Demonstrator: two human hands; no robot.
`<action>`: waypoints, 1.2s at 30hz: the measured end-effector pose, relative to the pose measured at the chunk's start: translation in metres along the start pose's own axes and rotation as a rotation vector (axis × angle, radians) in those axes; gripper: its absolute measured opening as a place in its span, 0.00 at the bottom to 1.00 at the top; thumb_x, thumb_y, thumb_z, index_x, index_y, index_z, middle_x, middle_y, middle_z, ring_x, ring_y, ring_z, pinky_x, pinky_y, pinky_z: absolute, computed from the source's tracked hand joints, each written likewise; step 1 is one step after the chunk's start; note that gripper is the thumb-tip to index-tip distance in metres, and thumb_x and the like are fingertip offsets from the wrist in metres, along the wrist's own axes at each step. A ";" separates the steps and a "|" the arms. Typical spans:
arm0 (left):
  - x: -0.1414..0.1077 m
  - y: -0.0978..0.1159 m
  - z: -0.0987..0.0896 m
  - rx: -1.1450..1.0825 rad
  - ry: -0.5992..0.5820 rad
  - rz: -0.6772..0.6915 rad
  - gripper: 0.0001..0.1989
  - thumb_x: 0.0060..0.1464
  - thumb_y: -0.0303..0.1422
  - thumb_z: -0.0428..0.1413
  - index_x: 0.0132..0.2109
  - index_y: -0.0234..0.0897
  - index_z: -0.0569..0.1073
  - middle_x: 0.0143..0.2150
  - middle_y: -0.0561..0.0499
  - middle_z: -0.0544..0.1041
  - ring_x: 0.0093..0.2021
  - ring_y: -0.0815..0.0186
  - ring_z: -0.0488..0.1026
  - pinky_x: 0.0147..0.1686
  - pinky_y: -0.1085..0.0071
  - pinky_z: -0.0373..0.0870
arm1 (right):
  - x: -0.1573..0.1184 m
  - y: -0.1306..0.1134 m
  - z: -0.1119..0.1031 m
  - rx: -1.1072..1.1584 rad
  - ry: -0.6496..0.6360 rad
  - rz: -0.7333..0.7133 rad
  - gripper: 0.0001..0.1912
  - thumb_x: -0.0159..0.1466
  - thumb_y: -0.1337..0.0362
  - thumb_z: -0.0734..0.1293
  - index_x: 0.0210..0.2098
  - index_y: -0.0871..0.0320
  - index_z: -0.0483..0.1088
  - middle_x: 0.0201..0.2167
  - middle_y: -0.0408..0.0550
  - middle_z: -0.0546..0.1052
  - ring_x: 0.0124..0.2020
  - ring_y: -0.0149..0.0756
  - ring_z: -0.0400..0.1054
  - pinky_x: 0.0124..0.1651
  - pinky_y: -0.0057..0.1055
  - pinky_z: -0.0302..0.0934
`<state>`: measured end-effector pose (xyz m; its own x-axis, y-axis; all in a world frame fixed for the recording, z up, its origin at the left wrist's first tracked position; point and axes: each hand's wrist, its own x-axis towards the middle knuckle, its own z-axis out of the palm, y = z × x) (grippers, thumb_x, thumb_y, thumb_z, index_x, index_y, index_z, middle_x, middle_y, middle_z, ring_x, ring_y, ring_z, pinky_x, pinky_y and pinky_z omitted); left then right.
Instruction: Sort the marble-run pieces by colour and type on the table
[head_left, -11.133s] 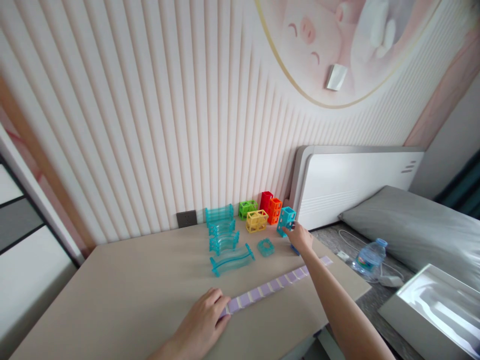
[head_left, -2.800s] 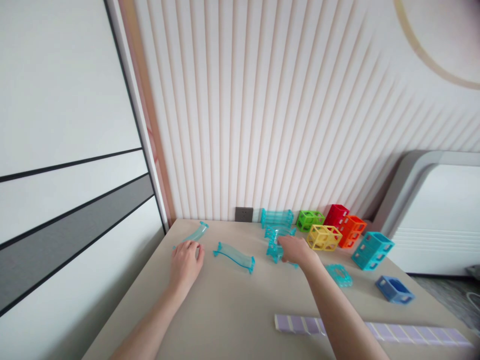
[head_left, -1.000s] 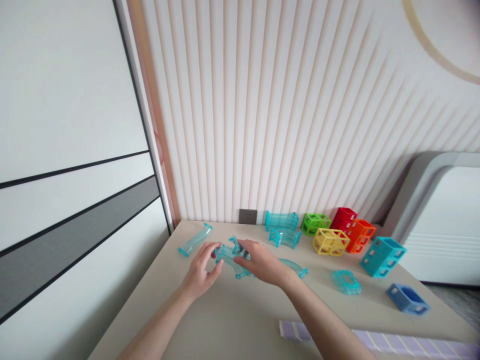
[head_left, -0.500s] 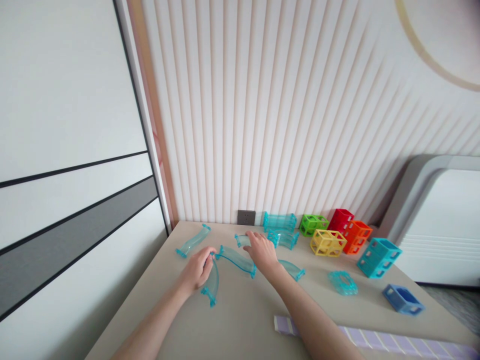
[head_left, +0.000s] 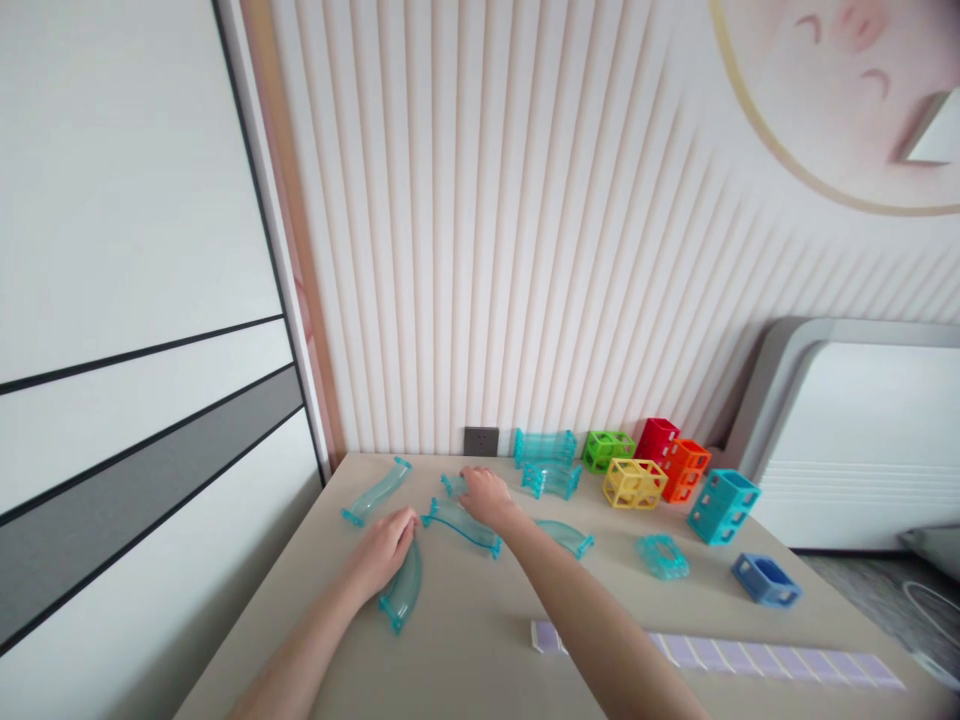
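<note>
My left hand [head_left: 388, 552] is closed on the upper end of a curved clear-teal toy track piece [head_left: 407, 590], which lies toward the front of the table. My right hand [head_left: 487, 498] reaches farther back, its fingers curled down over another teal track piece [head_left: 452, 486] that they mostly cover. Between the hands is a wavy track piece [head_left: 463, 526], apart from the others. A further wavy piece [head_left: 377, 493] lies at the left, behind my left hand. Partly under my right forearm's line of view sits a curved piece [head_left: 568, 536].
Teal track pieces [head_left: 545, 447] stand by the ribbed wall, near a socket [head_left: 481, 441]. Rightward are green [head_left: 609, 451], yellow [head_left: 634, 484], red [head_left: 655, 440], orange [head_left: 685, 470], teal [head_left: 723, 507] and blue [head_left: 766, 580] frame blocks. A lilac strip [head_left: 750, 660] runs along the front.
My view has turned slightly to the right. My right hand has lowered onto the back track piece, fingers curling over it. The curved piece at my left hand has tilted a little.
</note>
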<state>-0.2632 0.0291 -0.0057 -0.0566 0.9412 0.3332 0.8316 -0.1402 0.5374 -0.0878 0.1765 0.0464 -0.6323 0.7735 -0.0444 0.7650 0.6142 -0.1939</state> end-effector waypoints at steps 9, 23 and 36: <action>-0.001 0.000 0.005 0.110 0.047 -0.041 0.13 0.64 0.28 0.42 0.34 0.41 0.69 0.34 0.49 0.77 0.36 0.61 0.75 0.40 0.67 0.69 | -0.017 0.032 -0.030 -0.031 0.112 -0.054 0.18 0.73 0.60 0.58 0.58 0.56 0.69 0.56 0.54 0.75 0.60 0.44 0.67 0.60 0.39 0.58; -0.003 0.016 0.007 0.218 0.106 -0.072 0.13 0.63 0.25 0.45 0.39 0.40 0.73 0.40 0.46 0.79 0.44 0.58 0.76 0.47 0.64 0.68 | -0.032 0.148 -0.064 -0.220 -0.139 0.109 0.22 0.69 0.57 0.68 0.59 0.57 0.67 0.59 0.53 0.71 0.55 0.46 0.70 0.56 0.51 0.67; -0.003 0.024 0.001 0.234 0.159 -0.061 0.12 0.64 0.25 0.46 0.37 0.39 0.73 0.38 0.47 0.79 0.42 0.59 0.77 0.44 0.66 0.69 | -0.037 0.131 -0.057 -0.276 -0.203 0.210 0.18 0.70 0.58 0.68 0.56 0.58 0.69 0.55 0.52 0.73 0.50 0.43 0.73 0.51 0.45 0.70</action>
<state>-0.2421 0.0228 0.0051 -0.1805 0.8833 0.4328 0.9278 0.0069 0.3730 0.0427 0.2377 0.0781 -0.4491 0.8568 -0.2534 0.8666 0.4867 0.1097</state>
